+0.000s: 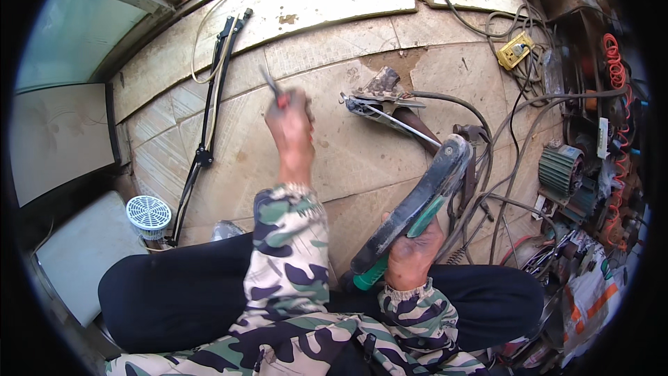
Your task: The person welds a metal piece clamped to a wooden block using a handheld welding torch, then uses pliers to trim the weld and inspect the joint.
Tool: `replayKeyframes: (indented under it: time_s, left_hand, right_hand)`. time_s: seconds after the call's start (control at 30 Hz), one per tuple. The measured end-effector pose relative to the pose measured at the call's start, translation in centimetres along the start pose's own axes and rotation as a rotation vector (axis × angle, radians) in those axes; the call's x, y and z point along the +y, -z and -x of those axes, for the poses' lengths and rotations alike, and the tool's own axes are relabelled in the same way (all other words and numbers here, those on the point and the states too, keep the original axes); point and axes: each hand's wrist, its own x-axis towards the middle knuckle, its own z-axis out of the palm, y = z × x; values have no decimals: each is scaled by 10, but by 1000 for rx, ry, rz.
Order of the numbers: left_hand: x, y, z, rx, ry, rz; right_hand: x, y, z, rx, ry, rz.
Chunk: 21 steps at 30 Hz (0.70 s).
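My right hand grips the black-and-green power tool, seemingly whole; ahead-left of it, my left hand clasps a blurred red-handled tool; how much is done or remains, I can't tell

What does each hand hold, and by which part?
Left hand: blurred metal-tipped tool, seemingly by its red handle. Right hand: green-and-black tool, by its green grip.
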Motion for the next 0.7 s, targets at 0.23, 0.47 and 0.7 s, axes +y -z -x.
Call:
replayKeyframes:
  time_s: [0.23,0.47,0.7]
  left_hand:
    - [174,-102,-92,-824,-516,-1107]
    - [262,4,-12,-572,-596,-1411]
    - [26,85,-25,-397,-167,-542]
  right_hand:
    - [0,9,-5,-9,48,-45]
    - [0,36,-1,-150,-164,-78]
    - [-3,37,-21,-129,-374,-375]
